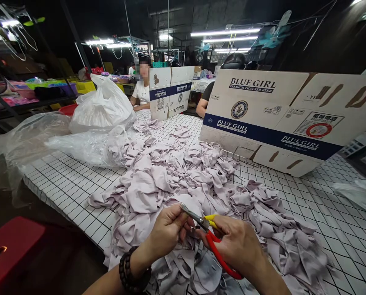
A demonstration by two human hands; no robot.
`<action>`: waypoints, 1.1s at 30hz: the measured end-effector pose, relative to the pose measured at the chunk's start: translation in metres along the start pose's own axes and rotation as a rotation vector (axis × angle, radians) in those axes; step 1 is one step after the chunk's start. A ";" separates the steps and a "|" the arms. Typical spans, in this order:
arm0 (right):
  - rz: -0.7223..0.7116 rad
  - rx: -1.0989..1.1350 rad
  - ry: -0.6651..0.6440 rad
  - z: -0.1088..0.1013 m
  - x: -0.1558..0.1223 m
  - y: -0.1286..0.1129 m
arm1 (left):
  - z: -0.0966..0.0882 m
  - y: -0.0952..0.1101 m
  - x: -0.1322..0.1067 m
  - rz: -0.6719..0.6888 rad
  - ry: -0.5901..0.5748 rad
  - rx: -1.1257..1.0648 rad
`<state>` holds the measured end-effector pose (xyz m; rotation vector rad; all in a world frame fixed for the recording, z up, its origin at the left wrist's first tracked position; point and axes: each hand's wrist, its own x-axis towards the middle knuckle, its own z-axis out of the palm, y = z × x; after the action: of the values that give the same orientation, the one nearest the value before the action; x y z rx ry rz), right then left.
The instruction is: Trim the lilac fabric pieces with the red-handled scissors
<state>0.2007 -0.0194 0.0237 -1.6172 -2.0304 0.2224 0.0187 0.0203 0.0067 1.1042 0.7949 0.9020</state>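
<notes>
My right hand (236,241) is wrapped round a pair of scissors (215,241) with one red and one yellow handle. The blades point left and reach to the fingertips of my left hand (169,227). Those fingers are pinched on a pale lilac fabric piece (187,201), mostly hidden behind the hand and blades. A dark beaded bracelet (129,268) circles my left wrist. Beneath and around both hands spreads a large heap of the same fabric pieces (146,188), many with narrow straps or strips.
A large beer carton (263,106) stands at the back right, a smaller carton (170,92) farther back. White plastic bags (100,106) lie back left. Two people (141,92) sit across the grid-patterned table (69,180). A red stool (15,246) is at lower left.
</notes>
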 end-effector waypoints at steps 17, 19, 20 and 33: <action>0.346 1.406 -0.161 -0.023 0.045 -0.038 | -0.005 0.021 -0.017 0.014 -0.172 0.038; 0.335 1.445 -0.134 -0.041 0.053 -0.041 | -0.001 0.025 -0.024 -0.096 -0.423 0.007; 0.343 1.428 -0.095 -0.045 0.055 -0.039 | -0.001 0.030 -0.026 -0.137 -0.504 -0.011; 0.759 1.048 -0.024 0.014 0.001 0.053 | -0.047 0.251 0.228 0.331 0.149 0.626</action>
<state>0.2388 -0.0016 -0.0108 -1.5047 -0.8613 1.3075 0.0230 0.2915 0.2151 1.7686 1.0768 1.0497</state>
